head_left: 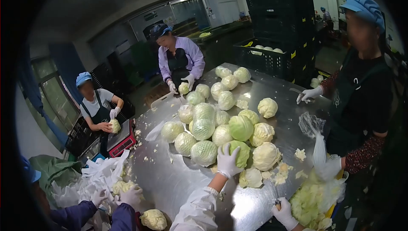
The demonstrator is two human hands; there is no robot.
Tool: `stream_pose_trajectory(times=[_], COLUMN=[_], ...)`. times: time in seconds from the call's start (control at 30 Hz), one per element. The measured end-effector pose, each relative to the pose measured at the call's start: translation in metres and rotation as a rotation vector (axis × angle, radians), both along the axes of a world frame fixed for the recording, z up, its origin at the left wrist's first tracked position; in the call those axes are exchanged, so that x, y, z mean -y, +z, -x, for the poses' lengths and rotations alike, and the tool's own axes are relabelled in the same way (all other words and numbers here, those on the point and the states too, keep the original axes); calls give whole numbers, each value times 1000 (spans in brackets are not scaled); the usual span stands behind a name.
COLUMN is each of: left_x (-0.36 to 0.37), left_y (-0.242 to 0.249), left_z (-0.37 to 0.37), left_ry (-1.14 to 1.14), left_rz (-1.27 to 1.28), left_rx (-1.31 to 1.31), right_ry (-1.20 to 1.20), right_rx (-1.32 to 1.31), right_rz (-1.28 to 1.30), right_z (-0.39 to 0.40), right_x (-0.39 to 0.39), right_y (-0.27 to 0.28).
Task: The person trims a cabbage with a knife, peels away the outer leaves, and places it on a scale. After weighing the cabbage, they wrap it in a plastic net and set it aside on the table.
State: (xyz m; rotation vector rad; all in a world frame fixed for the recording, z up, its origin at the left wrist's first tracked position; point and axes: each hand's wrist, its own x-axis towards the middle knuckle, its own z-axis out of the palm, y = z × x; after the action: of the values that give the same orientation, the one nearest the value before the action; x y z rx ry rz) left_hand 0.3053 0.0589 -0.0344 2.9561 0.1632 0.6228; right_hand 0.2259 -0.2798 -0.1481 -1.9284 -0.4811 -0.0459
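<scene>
My left hand (229, 161), in a white glove, grips a green cabbage (242, 153) from its left side, fingers over the top. Low in the view, my right hand (285, 215), also gloved, is closed around what looks like a knife (278, 205) with a brown handle; its blade is hard to see. Close to my left hand are a netted cabbage (203, 153), another green cabbage (241, 128) and a pale trimmed cabbage (266, 156). A smaller pale one (250, 178) lies just below the green cabbage.
Many cabbages cover the middle of the metal table (165, 184). Leaves fill a bin (312, 201) at lower right. A person (361, 82) at right holds a knife and netting. Others work at left and far side, near a red scale (122, 144). Black crates (276, 18) stand behind.
</scene>
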Motion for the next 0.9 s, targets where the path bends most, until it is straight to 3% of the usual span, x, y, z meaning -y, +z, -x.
stream_pose_trajectory(times=[0.07,0.13,0.23,0.27,0.33,0.4,0.63,0.67,0.73,0.8,0.87,0.9], left_x=[-8,-16,-27,-23,11,12,61,61,63,63,77,80], left_y=[-9,-24,-91,-95,-52,-73,-58,-62,-60,-56,-44,-41], left_z=[29,65,134,160,213,260,362,367,375,367,349,344], left_ry=[32,175,161,162,269,297,391,405,463,489,469,463], left_rz=[53,590,1117,1288,1419,1383,1495,1497,1072,936,1157,1111], left_rx=[102,228,368,382,346,344,267,272,128,181,331,364], right_ry=[2,7,16,18,43,84,485,497,601,721,800,805], right_rx=[-9,-5,5,6,27,56,-150,-155,-339,-432,-366,-363], right_rz=[-33,-24,-7,1,26,37,69,73,-31,122,218,237], right_z=[1,3,3,4,5,7,39,42,54,59,68,74], right_x=[-1,-1,-1,0,3,-2,-51,-60,-79,-81,-83,-82], right_y=[1,2,0,-3,-12,1,57,53,59,56,78,92])
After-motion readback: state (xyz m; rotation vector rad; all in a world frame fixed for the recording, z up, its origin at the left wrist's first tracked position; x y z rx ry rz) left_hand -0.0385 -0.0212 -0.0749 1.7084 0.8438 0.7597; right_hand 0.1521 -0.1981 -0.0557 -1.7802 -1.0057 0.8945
